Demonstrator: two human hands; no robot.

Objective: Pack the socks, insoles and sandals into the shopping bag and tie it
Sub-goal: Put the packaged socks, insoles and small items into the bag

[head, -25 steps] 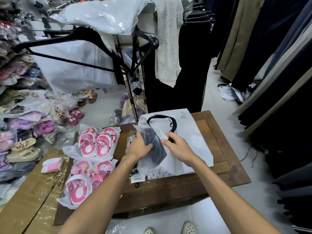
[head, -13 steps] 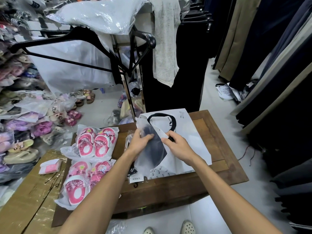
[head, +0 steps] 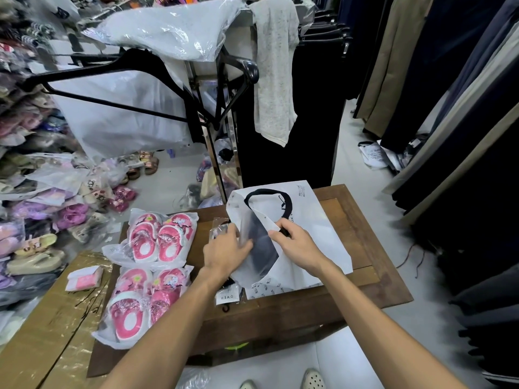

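A white shopping bag with a black handle lies flat on the wooden table. My right hand pinches the near edge of its mouth and lifts it. My left hand holds a dark item in a translucent sleeve at the bag's opening. Under my left wrist lie clear packets with a white label. Two plastic-wrapped pairs of pink sandals sit to the left, one farther and one nearer.
A small pink and white packet lies on the brown cardboard at left. Piles of bagged shoes fill the left side. A clothes rack with hangers stands behind the table, and hanging trousers line the right aisle.
My left hand has pushed the dark sleeved item a little farther into the bag's mouth while my right hand keeps the edge lifted. The sandals have not moved.
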